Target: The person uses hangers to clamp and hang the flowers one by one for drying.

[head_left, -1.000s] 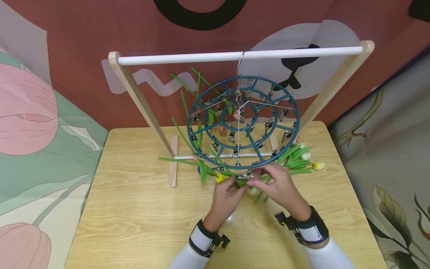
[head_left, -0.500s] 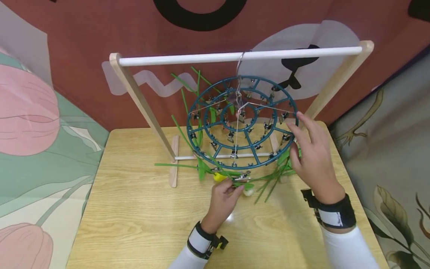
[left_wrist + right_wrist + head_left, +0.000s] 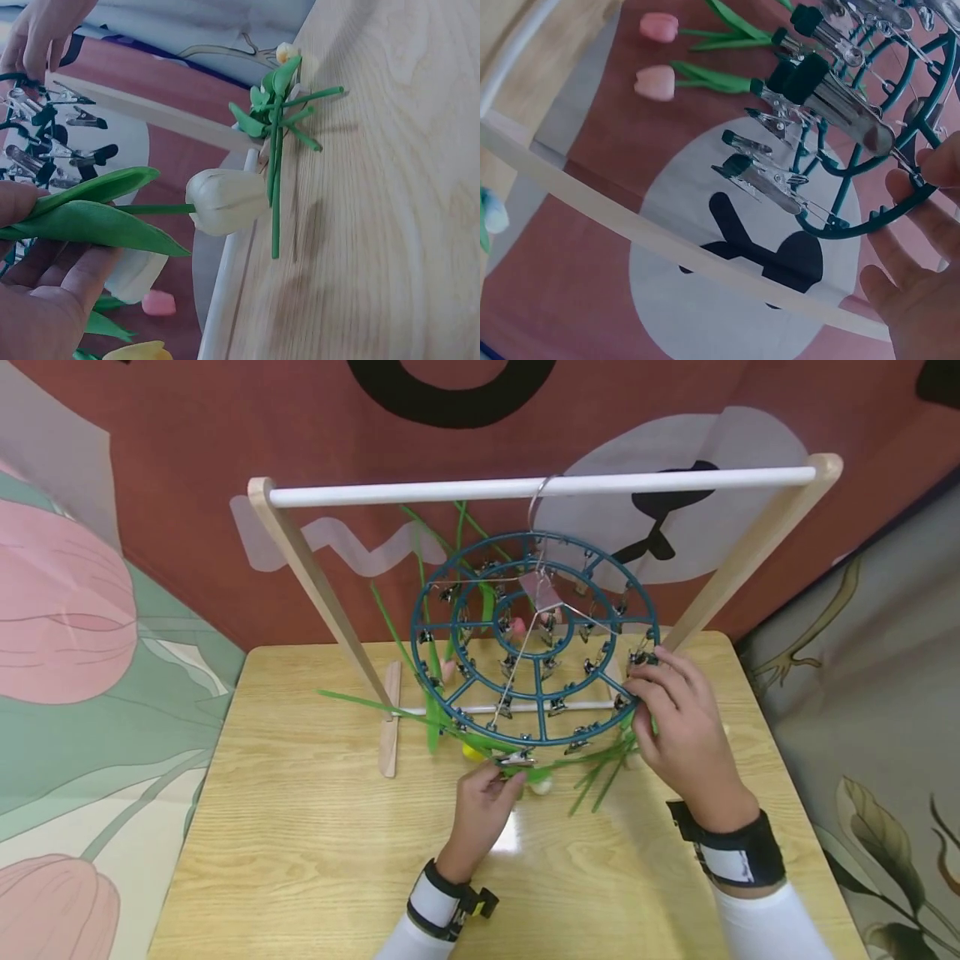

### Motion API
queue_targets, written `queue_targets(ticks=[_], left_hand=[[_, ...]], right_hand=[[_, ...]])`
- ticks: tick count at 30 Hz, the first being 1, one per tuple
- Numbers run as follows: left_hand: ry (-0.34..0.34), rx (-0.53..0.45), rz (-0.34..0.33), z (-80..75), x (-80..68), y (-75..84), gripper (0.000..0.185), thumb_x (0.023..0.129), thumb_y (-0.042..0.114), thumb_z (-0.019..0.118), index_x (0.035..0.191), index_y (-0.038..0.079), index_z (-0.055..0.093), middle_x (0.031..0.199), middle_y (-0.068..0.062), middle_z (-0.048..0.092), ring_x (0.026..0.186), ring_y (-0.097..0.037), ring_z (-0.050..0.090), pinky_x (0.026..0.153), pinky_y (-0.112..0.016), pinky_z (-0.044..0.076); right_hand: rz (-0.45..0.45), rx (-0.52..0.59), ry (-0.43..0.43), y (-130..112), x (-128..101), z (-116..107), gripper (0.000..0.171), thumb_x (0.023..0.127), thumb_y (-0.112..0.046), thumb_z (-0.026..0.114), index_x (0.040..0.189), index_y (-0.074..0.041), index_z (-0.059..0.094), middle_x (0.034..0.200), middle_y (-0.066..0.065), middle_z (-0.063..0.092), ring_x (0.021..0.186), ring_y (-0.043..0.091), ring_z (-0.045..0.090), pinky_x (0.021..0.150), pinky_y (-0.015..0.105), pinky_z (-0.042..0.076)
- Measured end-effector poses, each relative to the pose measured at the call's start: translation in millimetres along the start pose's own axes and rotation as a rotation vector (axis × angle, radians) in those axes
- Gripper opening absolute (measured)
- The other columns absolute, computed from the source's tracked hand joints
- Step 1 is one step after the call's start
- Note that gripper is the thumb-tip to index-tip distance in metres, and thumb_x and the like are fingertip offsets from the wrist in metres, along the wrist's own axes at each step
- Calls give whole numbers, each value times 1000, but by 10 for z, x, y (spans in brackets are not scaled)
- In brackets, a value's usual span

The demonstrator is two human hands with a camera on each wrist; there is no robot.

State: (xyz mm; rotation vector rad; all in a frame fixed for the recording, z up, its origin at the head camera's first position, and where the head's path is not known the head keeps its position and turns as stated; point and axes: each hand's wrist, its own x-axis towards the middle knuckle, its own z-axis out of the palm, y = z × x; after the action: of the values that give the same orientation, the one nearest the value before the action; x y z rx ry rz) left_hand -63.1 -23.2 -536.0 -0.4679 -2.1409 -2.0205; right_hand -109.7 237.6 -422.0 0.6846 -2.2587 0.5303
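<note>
the left hand [image 3: 483, 797] is up at the near edge of the round teal plastic clip hanger [image 3: 534, 639], fingers pinched on the green leaves and stem of a cream artificial tulip [image 3: 225, 201]. in the left wrist view that tulip's head hangs free just past the fingertips, above the light wooden table [image 3: 300, 852] and not touching it. a metal clip [image 3: 513, 761] on the hanger's near rim sits right at the fingertips; whether it bites the stem i cannot tell.

over on the right, the right hand [image 3: 678, 727] grips the hanger's right rim, fingers curled round the teal ring. the right wrist view shows those fingers [image 3: 911, 217] wrapped on the ring, with silver clips dangling just left of them.

the hanger hangs by its metal hook from the white rail [image 3: 540, 487] of a wooden rack [image 3: 300, 560] standing on the far half of the table. it tilts, near edge low, far edge high. 2 pink tulips [image 3: 658, 54] are already clipped up and hang from it, as the right wrist view shows. a yellow tulip [image 3: 472, 752] shows just left of the left hand, under the near rim.

a loose bunch of green stems [image 3: 600, 768] lies on the table between the 2 hands, close under the right hand.
</note>
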Motion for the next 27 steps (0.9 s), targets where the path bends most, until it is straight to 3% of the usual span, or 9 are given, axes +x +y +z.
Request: queue_targets(ticks=[2,8,13,18,21,27], left_hand=[[10,-18,-13,-23,-9,-16,13,90,-10,71,102,-8,74,90,-22,72,74,-4,63,58,-22,61],[12,-60,-51,-127,-25,-58,15,94,-8,68,108,-7,73,101,-24,75,75,-16,71,58,-26,62],[19,-103,-65,-242,-10,-75,17,97,-3,66,113,-7,70,114,-24,74,103,-35,75,83,-33,65],[51,-120,-80,-341,29,-89,17,98,-2,65,113,-9,68,115,-29,71,108,-40,72,92,-33,61],[72,-110,-82,-394,49,-91,17,99,-2,64,114,-10,67,115,-31,70,107,-39,73,92,-32,61],[113,-89,-97,-494,76,-79,18,99,-3,63,117,-7,66,117,-25,70,106,-18,74,91,-30,62]], right_hand=[[-4,-14,0,-25,-35,19,30,102,-9,44,102,8,70,106,27,69,115,52,61,112,62,42],[-7,-50,4,-108,-141,74,32,102,-12,45,99,1,74,101,22,72,114,53,61,98,70,44],[-35,-74,12,-199,-168,96,33,99,-10,46,104,-5,78,99,18,74,106,51,64,88,69,47],[-55,-90,2,-324,-186,102,36,96,-10,46,113,-9,78,101,17,73,102,49,65,81,67,48],[-68,-95,6,-387,-190,115,38,95,-11,47,118,-10,77,101,17,72,100,48,66,78,64,49],[-111,-94,11,-479,-180,140,39,95,-13,49,125,-8,73,99,16,72,94,45,67,77,61,50]])
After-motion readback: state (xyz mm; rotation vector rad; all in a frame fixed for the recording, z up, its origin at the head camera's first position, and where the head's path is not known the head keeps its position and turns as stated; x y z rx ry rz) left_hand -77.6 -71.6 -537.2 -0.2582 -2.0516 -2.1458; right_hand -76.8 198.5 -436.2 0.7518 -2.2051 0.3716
